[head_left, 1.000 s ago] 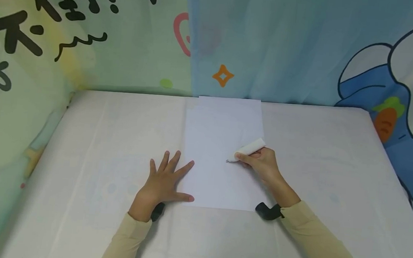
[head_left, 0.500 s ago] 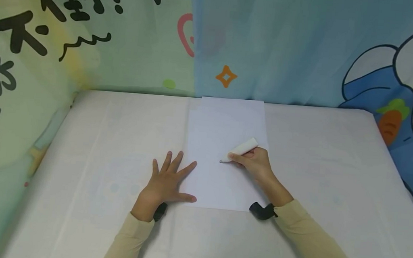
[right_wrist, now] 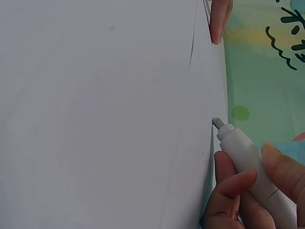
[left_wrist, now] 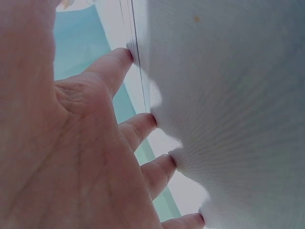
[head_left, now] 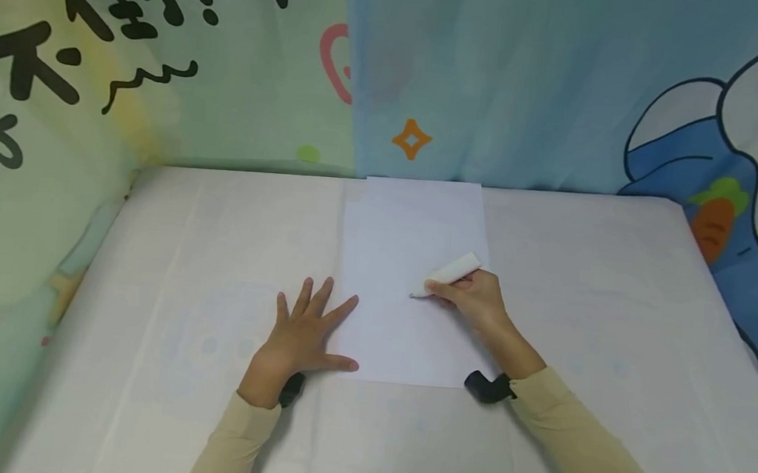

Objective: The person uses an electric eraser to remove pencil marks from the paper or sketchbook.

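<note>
A sheet of white paper (head_left: 413,224) lies on the white-covered table. My right hand (head_left: 480,304) grips a thick white pen (head_left: 454,270), tilted, its tip down at the middle of the sheet. Seen from the right wrist, the pen (right_wrist: 250,162) has a narrow collar and a short grey tip that appears to touch the paper. Whether there is any mark under the tip, I cannot tell. My left hand (head_left: 297,341) lies spread at the sheet's left edge. Its straight fingers (left_wrist: 164,171) press on the surface in the left wrist view, and the thumb reaches over the paper.
Behind the table (head_left: 581,297) hangs a printed cloth (head_left: 531,85), blue and green with dark lettering on the left. Each wrist bears a black camera mount (head_left: 489,388). The sheet's far edge reaches the table's back edge.
My right hand slid the pen a little to the left, then partway back to the right. The left hand keeps its place. The whole head view shifts slightly.
</note>
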